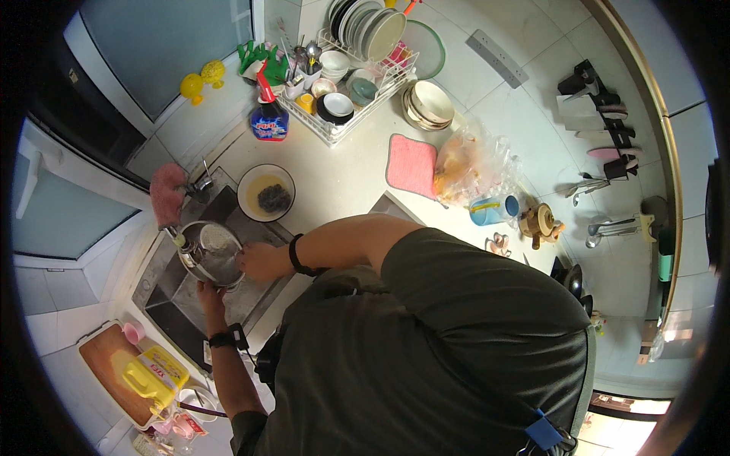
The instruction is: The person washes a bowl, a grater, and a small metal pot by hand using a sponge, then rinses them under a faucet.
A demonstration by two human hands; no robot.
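Observation:
A round stainless steel pot [197, 265] is tilted over the sink [268, 271], beneath the faucet [179, 239]. Its inside looks wet, and a pale round patch shows there that I cannot identify. My left hand [211, 293] grips the pot's near lower edge, its fingers partly hidden beneath. At the opposite side, my right hand [259, 262] is closed at the rim, fingertips reaching just inside. Beside the sink, a white dark-rimmed enamel bowl [246, 196] holds cloudy yellowish liquid and a dark grey scouring pad [274, 199].
A pink cloth cover [167, 194] wraps the faucet. A spray bottle [270, 122] and a wire dish rack [336, 137] stand beyond the enamel bowl. A pink cloth [410, 165] lies on the counter by a plastic bag [479, 162]. A yellow jug [154, 373] sits past the sink.

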